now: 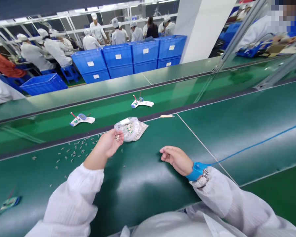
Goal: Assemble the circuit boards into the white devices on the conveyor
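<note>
My left hand [110, 144] is cupped with its palm turned up, and several small pale metal parts [117, 137] lie in its curled fingers. Right beside those fingers sits a clear plastic bag [137, 131] with more small parts in it. My right hand [175, 158] is just above the bench, its fingers curled in toward the thumb; whether anything is between them is hidden. Around its wrist goes a blue strap [196, 171]. Loose small parts [75, 153] are scattered on the green bench [143, 177] to the left of my left hand.
Two white-and-blue handheld device halves with wires, one left [82, 119] and one further right [143, 103], lie on the green belt [108, 110]. A thin pale tool [167, 116] rests at the bench edge. A blue cord [256, 144] runs right. Blue crates [118, 62] and several people are beyond.
</note>
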`<state>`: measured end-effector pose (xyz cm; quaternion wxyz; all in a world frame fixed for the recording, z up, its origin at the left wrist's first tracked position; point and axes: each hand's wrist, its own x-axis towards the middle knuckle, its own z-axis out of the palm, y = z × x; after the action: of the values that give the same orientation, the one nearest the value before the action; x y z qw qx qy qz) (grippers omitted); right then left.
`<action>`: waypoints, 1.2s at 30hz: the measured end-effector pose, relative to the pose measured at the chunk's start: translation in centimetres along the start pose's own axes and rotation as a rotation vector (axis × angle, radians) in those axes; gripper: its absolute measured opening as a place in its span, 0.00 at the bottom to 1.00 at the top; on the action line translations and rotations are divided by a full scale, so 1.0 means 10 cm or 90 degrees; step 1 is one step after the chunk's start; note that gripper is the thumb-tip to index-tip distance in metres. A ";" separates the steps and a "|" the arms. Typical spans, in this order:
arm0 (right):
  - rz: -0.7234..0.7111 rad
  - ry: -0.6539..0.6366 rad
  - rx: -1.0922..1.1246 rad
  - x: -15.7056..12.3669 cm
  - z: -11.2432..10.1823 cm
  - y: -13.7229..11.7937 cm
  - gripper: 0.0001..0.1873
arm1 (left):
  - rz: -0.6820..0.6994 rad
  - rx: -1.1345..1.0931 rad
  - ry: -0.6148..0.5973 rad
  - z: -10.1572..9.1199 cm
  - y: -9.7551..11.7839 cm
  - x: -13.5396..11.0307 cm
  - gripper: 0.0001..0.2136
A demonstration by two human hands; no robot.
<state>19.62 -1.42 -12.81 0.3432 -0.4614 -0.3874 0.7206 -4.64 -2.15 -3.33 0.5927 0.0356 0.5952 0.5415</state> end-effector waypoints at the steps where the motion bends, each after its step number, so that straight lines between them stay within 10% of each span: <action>1: 0.001 -0.005 -0.016 0.00 -0.02 -0.02 0.17 | 0.013 0.023 0.005 0.12 0.08 0.14 0.14; 7: -0.035 -0.006 -0.215 0.29 -0.22 -0.30 0.16 | 0.071 0.142 0.017 0.36 0.28 0.25 0.16; 16: -0.152 0.089 -0.704 2.12 -0.02 -1.40 0.18 | 0.202 0.213 -0.121 0.09 0.10 -0.34 0.18; 20: -0.144 0.080 -0.817 2.47 0.11 -1.53 0.18 | 0.191 0.281 -0.140 -0.01 -0.06 -0.37 0.21; 29: -0.207 -0.175 -0.651 1.59 0.02 -1.48 0.14 | 0.271 0.172 -0.058 -0.03 -0.05 -0.01 0.16; 36: -0.054 -0.549 -0.220 0.54 0.39 -1.14 0.34 | 0.229 0.090 -0.187 0.25 -0.20 -0.13 0.24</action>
<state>15.70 7.58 -3.91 0.0983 -0.1541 -0.6274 0.7570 -1.18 -2.38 -3.14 0.5629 0.2609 0.5228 0.5846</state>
